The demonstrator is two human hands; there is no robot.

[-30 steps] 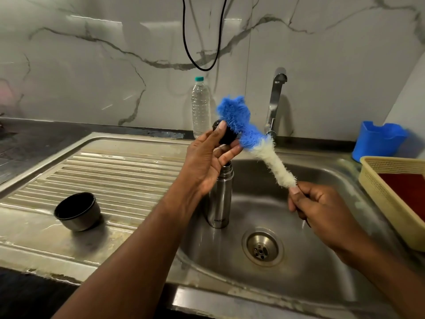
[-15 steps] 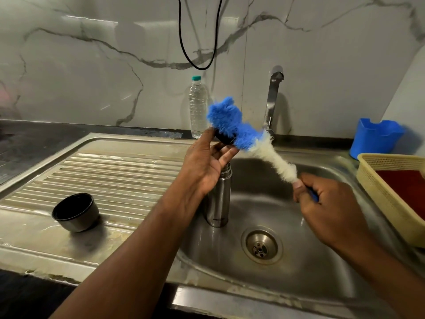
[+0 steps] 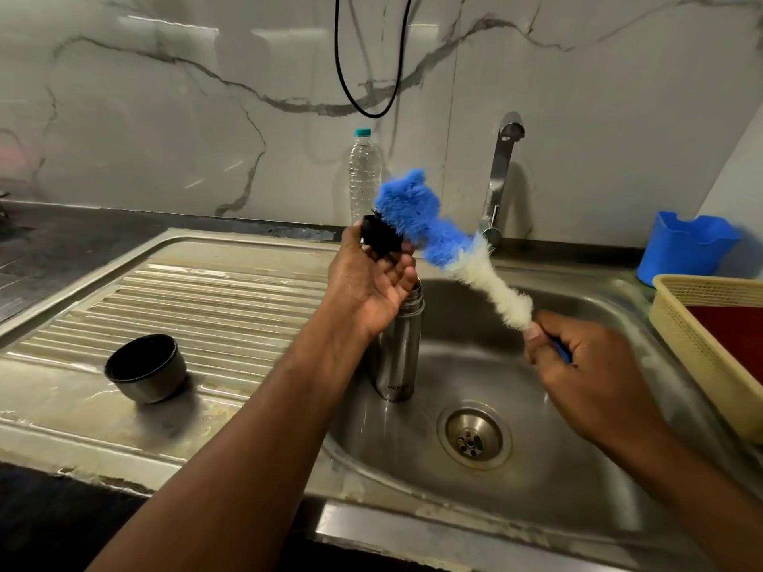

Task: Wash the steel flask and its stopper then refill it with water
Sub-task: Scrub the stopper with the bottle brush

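White marble wall [image 3: 165,117] with grey veins ahead of me; black cable [image 3: 373,113] hangs down it; dark countertop [image 3: 62,241] at my left.

Flask [image 3: 398,348] stands upright in the sink [image 3: 578,468], left of the drain [image 3: 475,438]. Cup [image 3: 145,368] sits on the drainboard [image 3: 214,307] to my left. Bottle [image 3: 364,175] and tap [image 3: 501,175] stand behind the sink, basket [image 3: 693,344] at its right, tub [image 3: 685,247] behind that.
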